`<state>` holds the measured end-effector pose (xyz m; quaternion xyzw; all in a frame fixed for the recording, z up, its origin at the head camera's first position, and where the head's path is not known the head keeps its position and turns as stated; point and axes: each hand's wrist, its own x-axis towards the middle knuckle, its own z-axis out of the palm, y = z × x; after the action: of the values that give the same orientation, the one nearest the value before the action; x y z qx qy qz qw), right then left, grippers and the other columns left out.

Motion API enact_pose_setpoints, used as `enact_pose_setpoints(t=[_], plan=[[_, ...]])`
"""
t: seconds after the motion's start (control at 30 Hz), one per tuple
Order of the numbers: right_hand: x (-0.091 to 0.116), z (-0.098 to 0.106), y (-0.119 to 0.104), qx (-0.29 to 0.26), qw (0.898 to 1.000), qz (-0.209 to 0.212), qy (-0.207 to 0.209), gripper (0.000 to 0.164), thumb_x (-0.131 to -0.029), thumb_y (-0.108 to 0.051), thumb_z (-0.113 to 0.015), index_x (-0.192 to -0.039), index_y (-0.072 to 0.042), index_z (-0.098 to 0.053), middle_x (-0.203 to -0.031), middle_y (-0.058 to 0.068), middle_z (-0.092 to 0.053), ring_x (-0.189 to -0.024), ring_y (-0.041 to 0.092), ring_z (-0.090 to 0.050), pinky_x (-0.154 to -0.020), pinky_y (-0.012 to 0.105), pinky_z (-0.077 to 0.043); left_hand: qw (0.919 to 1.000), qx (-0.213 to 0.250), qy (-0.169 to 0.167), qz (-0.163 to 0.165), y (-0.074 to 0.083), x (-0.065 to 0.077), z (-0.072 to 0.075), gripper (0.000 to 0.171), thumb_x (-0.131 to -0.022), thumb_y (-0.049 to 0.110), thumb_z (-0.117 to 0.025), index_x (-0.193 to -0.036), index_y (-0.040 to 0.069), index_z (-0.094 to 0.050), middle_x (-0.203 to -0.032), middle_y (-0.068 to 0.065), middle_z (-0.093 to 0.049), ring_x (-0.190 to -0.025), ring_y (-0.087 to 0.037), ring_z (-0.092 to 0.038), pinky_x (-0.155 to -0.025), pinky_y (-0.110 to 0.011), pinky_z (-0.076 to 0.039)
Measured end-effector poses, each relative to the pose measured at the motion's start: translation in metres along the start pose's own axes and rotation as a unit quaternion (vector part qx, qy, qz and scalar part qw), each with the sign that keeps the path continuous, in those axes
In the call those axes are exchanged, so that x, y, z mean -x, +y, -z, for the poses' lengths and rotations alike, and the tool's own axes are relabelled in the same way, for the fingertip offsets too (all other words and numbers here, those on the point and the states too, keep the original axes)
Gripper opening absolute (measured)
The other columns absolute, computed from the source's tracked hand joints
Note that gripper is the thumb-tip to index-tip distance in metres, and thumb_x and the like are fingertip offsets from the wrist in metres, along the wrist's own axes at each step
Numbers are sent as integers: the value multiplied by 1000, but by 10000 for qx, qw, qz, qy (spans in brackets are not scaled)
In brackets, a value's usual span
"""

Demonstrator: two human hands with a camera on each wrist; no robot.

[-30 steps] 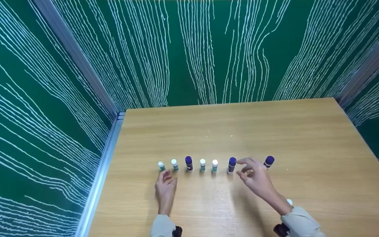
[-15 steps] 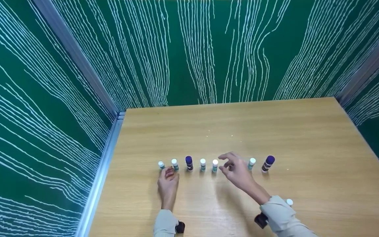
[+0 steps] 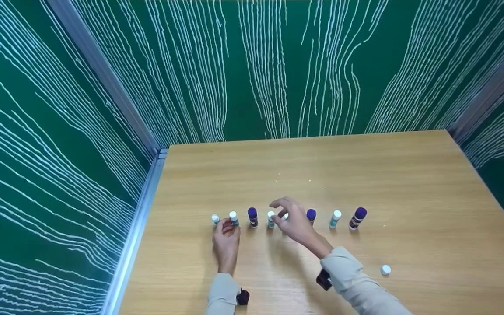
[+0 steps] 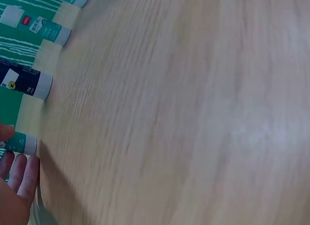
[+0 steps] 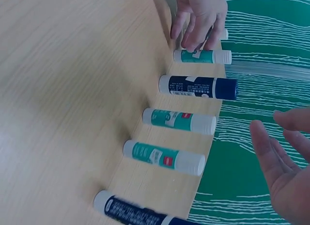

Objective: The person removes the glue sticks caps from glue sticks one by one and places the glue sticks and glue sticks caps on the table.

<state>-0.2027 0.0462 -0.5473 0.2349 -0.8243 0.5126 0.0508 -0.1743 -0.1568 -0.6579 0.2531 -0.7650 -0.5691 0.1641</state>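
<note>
Row of glue sticks [image 3: 253,218]
Right hand [image 3: 295,224]: fingers spread; left hand [image 3: 226,240]: fingers flank a teal glue stick [image 5: 205,56], cannot tell if pinching.

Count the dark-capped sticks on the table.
3: the left stick between the left hand and right hand; the middle stick, partly hidden behind the right hand; the right stick, farthest right.

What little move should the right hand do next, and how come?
Maybe the right hand should reach over to the white top of the teal glue stick at the left hand. The right hand holds nothing, while the left thumb and fingers are around that stick, so it seems steadied.
</note>
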Motion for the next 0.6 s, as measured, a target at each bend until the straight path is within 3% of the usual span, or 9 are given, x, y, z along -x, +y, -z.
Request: enact_pose_setpoints(t=[0.37, 0.6], plan=[[-20, -33, -6, -25, 9991, 104, -410, 26, -76, 11, -67, -101, 6, -63, -98, 20, -63, -67, 24, -64, -57, 22, -53, 9997, -197, -57, -103, 4, -3, -5, 36, -78, 10, -75, -111, 15, -64, -104, -5, -66, -95, -23, -63, -88, -42, -49], [-28, -55, -7, 139, 9975, -36, -685, 27, -79, 8, -66, -105, 2, -64, -102, 16, -63, -71, 18, -62, -57, 20, -52, 9990, -314, -58, -320, 3, -6, -5, 26, -80, 11, -73, -104, 16, -65, -97, -2, -67, -93, -20, -63, -86, -41, -50]])
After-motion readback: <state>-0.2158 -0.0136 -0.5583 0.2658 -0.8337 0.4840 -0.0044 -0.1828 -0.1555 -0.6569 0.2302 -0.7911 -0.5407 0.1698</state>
